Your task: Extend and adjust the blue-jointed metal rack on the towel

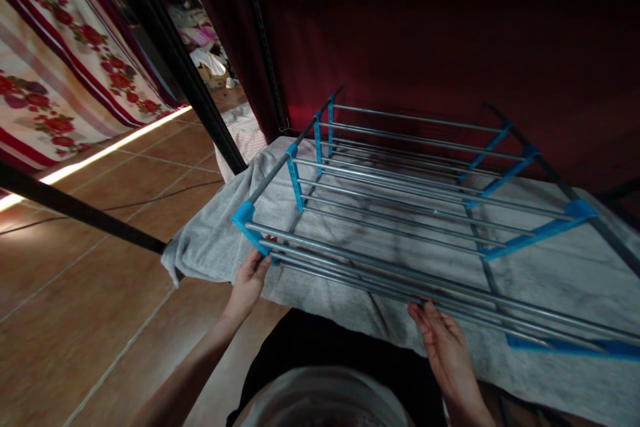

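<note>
A rack of grey metal rods (350, 255) joined by blue plastic brackets (295, 180) lies across a grey cloth (210, 240). At its near left end, my left hand (249, 281) is closed around the lower part of a blue corner bracket (244, 215), with the fingertips partly hidden behind it. Farther right along the near side, my right hand (444, 345) pinches the lowest rod between thumb and fingers. The rack's near right corner runs out of view.
Dark metal frame posts (190, 73) rise at the left, and a dark red curtain (400, 47) hangs behind the rack. A black cable (145, 202) crosses the tiled floor (75, 287). A floral curtain (65, 67) hangs farther left. Assorted items lie heaped beyond the posts.
</note>
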A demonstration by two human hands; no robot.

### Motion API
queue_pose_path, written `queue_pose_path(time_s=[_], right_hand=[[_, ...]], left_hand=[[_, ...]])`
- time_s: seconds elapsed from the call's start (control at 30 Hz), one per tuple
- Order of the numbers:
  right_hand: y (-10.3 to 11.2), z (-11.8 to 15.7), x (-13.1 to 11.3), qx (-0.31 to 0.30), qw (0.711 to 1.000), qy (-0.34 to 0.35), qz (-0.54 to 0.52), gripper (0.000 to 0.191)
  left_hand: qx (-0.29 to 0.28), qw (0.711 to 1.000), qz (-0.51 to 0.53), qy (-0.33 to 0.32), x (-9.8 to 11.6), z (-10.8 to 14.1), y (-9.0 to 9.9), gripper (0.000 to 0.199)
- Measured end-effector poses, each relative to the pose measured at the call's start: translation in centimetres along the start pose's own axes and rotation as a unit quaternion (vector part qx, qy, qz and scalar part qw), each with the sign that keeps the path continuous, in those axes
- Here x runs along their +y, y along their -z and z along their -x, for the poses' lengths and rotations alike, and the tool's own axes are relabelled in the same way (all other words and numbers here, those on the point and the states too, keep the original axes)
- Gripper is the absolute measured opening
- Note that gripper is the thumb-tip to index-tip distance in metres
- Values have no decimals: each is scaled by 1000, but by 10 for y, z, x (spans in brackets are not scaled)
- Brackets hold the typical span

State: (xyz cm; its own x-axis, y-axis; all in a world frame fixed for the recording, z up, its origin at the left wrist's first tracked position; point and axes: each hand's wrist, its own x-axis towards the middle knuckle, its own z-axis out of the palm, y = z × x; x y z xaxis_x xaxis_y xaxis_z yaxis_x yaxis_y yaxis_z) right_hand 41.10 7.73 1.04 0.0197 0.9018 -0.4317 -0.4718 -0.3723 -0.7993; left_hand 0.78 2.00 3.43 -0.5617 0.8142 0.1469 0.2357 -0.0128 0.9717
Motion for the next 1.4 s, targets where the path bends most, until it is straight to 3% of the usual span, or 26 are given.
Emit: queue_pose_path(time_s=[0.77,1.4], right_hand=[[-4,0,5,27,999,19,-15,31],[-5,3,6,-25,998,43,-33,21]], left_hand=[[-21,999,-40,-11,-8,-2,3,36],[-19,1000,-11,12,0,0,-1,50]])
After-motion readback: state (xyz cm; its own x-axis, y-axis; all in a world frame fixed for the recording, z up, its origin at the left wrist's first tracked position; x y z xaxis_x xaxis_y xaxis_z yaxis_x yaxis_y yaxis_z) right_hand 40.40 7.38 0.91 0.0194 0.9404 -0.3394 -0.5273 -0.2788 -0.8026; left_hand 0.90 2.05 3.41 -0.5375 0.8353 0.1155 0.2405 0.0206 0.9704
